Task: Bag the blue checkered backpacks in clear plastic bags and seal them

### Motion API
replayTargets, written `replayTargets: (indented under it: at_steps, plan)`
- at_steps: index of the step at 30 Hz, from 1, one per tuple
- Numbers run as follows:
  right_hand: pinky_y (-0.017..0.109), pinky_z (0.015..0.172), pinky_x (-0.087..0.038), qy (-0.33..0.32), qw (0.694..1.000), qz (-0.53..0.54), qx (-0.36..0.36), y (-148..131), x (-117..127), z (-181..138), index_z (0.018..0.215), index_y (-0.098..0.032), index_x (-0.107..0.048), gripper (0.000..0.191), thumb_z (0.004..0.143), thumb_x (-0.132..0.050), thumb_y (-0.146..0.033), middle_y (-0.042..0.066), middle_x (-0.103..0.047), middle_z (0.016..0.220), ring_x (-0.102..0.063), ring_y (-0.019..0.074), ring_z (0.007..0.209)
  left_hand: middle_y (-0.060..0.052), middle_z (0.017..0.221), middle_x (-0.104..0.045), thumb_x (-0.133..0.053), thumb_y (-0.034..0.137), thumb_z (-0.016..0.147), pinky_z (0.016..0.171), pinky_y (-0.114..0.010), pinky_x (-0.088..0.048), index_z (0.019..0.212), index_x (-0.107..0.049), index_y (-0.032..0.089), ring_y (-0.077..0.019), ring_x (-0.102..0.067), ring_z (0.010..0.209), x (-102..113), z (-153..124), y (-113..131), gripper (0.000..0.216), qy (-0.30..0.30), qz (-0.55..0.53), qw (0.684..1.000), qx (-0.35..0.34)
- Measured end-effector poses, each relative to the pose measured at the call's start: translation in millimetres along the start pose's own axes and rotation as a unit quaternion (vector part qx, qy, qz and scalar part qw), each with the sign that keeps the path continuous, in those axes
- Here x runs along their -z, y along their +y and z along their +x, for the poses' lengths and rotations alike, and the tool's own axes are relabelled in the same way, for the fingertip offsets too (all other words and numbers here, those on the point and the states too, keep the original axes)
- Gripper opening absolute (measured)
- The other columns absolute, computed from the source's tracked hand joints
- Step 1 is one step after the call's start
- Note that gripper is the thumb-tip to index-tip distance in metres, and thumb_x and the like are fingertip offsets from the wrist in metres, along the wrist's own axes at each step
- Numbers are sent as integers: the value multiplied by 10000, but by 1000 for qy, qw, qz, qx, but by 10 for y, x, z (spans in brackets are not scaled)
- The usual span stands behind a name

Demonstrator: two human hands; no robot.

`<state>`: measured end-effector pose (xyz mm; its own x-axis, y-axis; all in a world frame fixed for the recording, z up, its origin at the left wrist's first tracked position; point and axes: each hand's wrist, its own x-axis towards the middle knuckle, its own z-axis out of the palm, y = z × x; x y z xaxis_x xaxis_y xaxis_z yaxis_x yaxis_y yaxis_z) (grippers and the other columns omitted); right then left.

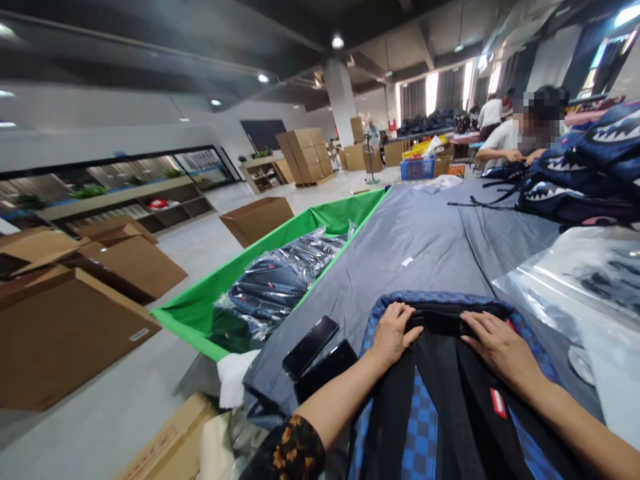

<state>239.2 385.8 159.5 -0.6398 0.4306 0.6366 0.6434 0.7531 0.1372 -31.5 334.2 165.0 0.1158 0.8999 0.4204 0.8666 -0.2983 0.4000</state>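
A blue-and-black checkered backpack (430, 427) lies back-side up on the grey-covered table (425, 247), its black straps running toward me. My left hand (394, 331) rests flat on the backpack's top left corner, fingers spread. On the top right lies my right hand (497, 345), fingers stretched out over the black strap and top edge. Neither hand grips anything. Two dark phones (316, 355) lie on the table just left of my left forearm.
A green bin (200, 307) left of the table holds several plastic-wrapped bags (280, 280). Clear plastic bags (585, 280) lie at right. Shark-print backpacks (580, 173) are piled far right, where another person (520, 137) works. Cardboard boxes (75, 300) stand on the floor at left.
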Motion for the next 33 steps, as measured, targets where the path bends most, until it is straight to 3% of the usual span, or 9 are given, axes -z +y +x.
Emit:
replayTargets:
  at_steps: [3, 6, 11, 14, 17, 23, 27, 30, 33]
  plan:
    - [356, 904, -559, -163, 985, 13, -53, 132, -137, 92, 1243, -192, -639, 340, 1023, -483, -399, 97, -737, 1156, -698, 244, 1035, -86, 1107, -666, -735, 393, 890, 993, -407, -528, 1136, -710, 187, -268, -613, 1089, -63, 213, -62, 322, -116, 21, 992, 45]
    - [354, 838, -560, -271, 956, -6, -108, 380, -416, 408, 1204, -198, -661, 323, 999, -532, -411, 108, -751, 1095, -720, 256, 973, -105, 1178, -663, -712, 447, 901, 1059, -416, -487, 1152, -717, 173, -289, -600, 1161, -157, 635, -155, 370, -153, 19, 984, 88]
    - [345, 742, -533, -275, 950, -33, -142, 657, -719, 817, 1080, -182, -665, 340, 1006, -513, -478, 119, -756, 966, -730, 270, 893, -174, 1470, -553, -579, 563, 955, 1115, -405, -455, 1481, -482, 153, -300, -536, 1358, -137, 933, -22, 674, -161, 3, 977, 137]
    - [335, 703, -514, -269, 949, -38, -160, 649, -786, 850, 1048, -176, -648, 378, 1029, -457, -502, 110, -750, 914, -730, 265, 853, -216, 1656, -290, -401, 789, 912, 1160, -620, -347, 1623, -199, 223, -412, -266, 1531, -124, 751, 287, 931, -215, -29, 962, 165]
    - [339, 697, -507, -264, 945, -49, -188, 575, -815, 862, 1065, -166, -636, 429, 1018, -455, -553, 131, -738, 897, -729, 282, 857, -175, 1706, -121, -392, 876, 832, 1159, -771, -155, 1620, -226, 293, -474, -19, 1556, -200, 591, 552, 994, -288, -21, 946, 149]
    - [352, 862, -506, -280, 946, -36, -160, 678, -495, 953, 1094, -198, -665, 196, 977, -555, -310, 137, -732, 1088, -698, 272, 1028, -87, 1726, -58, -375, 842, 874, 1243, -663, -101, 1568, -371, 355, -454, -30, 1558, -375, 524, 548, 847, -195, -14, 971, 140]
    - [367, 942, -492, -305, 935, -38, -178, 1087, -281, 994, 1310, -217, -592, 462, 855, -656, -174, 137, -653, 1325, -628, 288, 1202, -81, 1723, -115, -404, 803, 900, 1256, -633, -158, 1545, -422, 353, -433, -92, 1562, -467, 356, 539, 787, -121, -5, 981, 149]
    - [336, 790, -533, -361, 908, -24, -209, 1368, -428, 1073, 1199, -210, -659, 516, 708, -816, -215, 114, -721, 1167, -695, 291, 1051, -69, 1720, -142, -381, 734, 955, 1252, -652, -169, 1558, -392, 363, -398, -101, 1573, -541, 282, 563, 708, -76, 17, 991, 109]
    - [333, 747, -547, -393, 890, -19, -232, 1486, -668, 1182, 1072, -196, -690, 507, 612, -898, -245, 85, -741, 1068, -711, 273, 971, -25, 1695, -254, -350, 653, 1006, 1231, -691, -197, 1532, -414, 416, -356, -148, 1576, -623, 365, 526, 581, -95, 37, 994, 35]
